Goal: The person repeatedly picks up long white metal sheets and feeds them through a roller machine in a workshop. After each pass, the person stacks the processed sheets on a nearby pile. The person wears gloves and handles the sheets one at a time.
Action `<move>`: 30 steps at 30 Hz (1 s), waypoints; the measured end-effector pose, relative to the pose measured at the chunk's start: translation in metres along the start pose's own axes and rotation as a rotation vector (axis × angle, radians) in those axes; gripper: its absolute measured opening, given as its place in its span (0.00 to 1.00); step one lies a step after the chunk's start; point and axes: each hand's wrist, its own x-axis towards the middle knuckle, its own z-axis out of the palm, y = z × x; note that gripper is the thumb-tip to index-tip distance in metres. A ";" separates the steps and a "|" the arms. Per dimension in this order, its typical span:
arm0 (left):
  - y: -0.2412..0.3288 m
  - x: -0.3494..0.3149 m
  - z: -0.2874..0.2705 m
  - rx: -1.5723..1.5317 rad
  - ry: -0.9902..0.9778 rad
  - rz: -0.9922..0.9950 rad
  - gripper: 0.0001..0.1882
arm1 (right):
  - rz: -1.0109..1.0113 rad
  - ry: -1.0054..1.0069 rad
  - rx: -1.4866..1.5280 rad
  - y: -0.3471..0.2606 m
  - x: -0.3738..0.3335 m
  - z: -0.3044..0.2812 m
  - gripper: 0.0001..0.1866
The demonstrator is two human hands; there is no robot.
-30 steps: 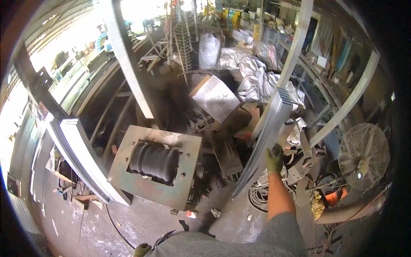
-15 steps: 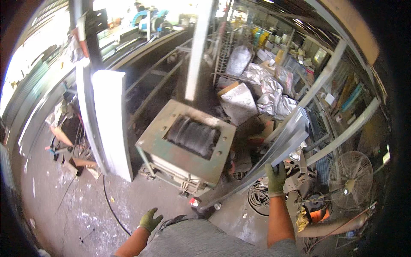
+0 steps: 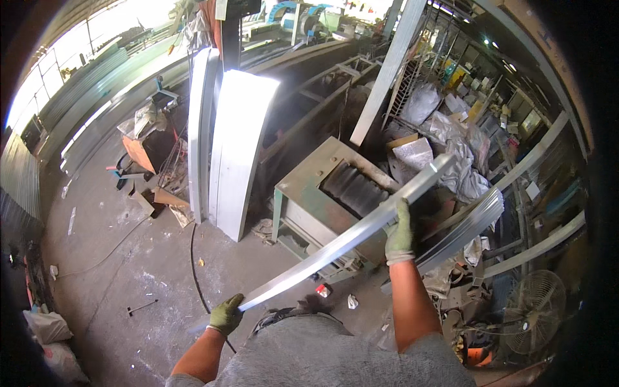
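Bracing a long, silver-grey metal bar (image 3: 342,242) across our front, we have it slanting from our left hand (image 3: 225,314) up past our right hand (image 3: 398,236). Our left fingers are curled around it near its low end; our right fingers are closed on it short of the high end, though we cannot see where that thumb sits. The bar looks stiff and thin-walled, so we judge it light for its length but awkward to swing, and its smooth face may slip in our green gloves (image 3: 400,248). Its edges could be sharp, and a dent seems likelier than a break. Wide-set holds near both ends, as here, suit it best. Ahead and left of our right fingers, a greenish-grey boxy metal machine (image 3: 314,169) holds a black ribbed roller (image 3: 353,188) in its top opening. Farther past those fingers lies a tilted white box with a brown flap (image 3: 414,153); beside it are crumpled silver sacks (image 3: 455,137). Well left of our left fingers sit pale bulging sacks (image 3: 49,327). We cannot tell what the box or sacks contain.
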 end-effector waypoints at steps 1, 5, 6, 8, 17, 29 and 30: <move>0.004 -0.003 -0.008 0.001 0.045 0.026 0.26 | 0.032 0.016 0.030 0.011 0.007 0.007 0.45; 0.052 -0.005 -0.037 0.043 0.075 0.056 0.21 | 0.192 0.020 0.058 0.071 -0.001 0.018 0.48; 0.066 -0.003 -0.042 0.049 0.021 0.014 0.21 | 0.317 -0.053 0.102 0.088 -0.012 0.021 0.51; 0.095 0.017 -0.046 0.067 0.107 0.055 0.22 | 0.441 -0.220 -0.017 0.117 -0.043 0.030 0.52; 0.068 -0.058 -0.095 0.098 -0.193 -0.150 0.39 | 0.761 0.124 0.259 0.184 0.019 0.028 0.53; 0.107 -0.077 -0.073 0.232 -0.351 -0.531 0.15 | 0.564 -0.094 -0.325 0.224 0.019 0.012 0.51; 0.119 -0.065 -0.072 0.224 -0.360 -0.542 0.16 | 0.553 -0.112 -0.346 0.223 0.021 0.014 0.51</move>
